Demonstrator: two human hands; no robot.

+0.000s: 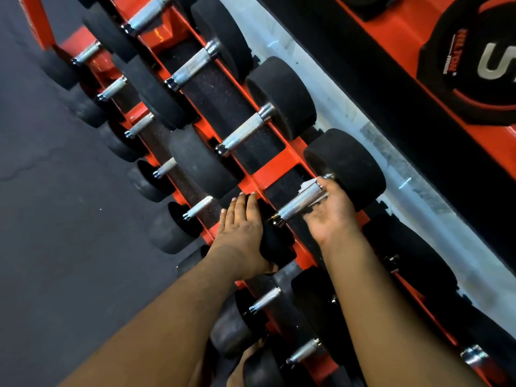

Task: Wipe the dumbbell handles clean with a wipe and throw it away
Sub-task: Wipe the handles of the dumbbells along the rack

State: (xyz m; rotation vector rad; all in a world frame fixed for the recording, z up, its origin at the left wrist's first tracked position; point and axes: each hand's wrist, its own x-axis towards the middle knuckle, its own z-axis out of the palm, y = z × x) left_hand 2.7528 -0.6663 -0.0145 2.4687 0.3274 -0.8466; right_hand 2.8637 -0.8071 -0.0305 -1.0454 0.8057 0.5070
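Right hand (331, 216) cups under the handle (300, 201), fingers curled, pinching a wipe (308, 183) around the far end to scrub it. Left hand (241, 219) rests flat on the near head (275, 241), likely steadying the dumbbell on the rack (275, 170).

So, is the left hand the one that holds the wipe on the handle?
No, the right hand holds the wipe around the handle, while the left hand rests on a black dumbbell head.

Both forearms bare and extended forward, left hand (241, 229) flat, palm down, fingers straight, right hand (331, 212) palm up, fingers apparently curled, fingertips hidden from view.
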